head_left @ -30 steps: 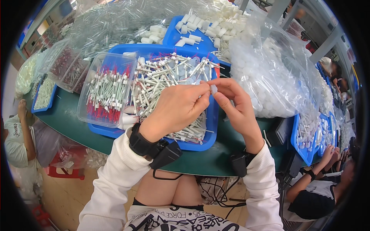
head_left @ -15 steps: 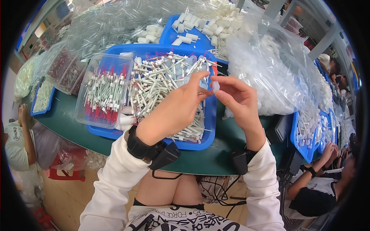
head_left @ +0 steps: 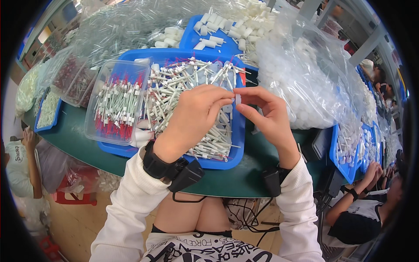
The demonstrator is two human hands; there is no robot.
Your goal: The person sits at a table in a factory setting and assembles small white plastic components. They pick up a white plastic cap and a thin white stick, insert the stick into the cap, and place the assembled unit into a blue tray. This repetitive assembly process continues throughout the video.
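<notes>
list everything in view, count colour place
table: one, green, centre
large tray: one, blue, table
sticks: many, white, large tray
clear box: one, transparent, on large tray
red-tipped sticks: many, white, clear box
rear tray: one, blue, behind large tray
cylinders: many, white, rear tray
bag of pieces: one, clear, rear right
plastic pile: one, clear, rear left
side trays: several, blue, both sides
other people: several, mixed clothing, sides
small piece: one, whitish, right fingers
wrist devices: two, black, wrists
right fingers: one hand, bare, pinching small piece
left fingers: one hand, bare, at small piece
</notes>
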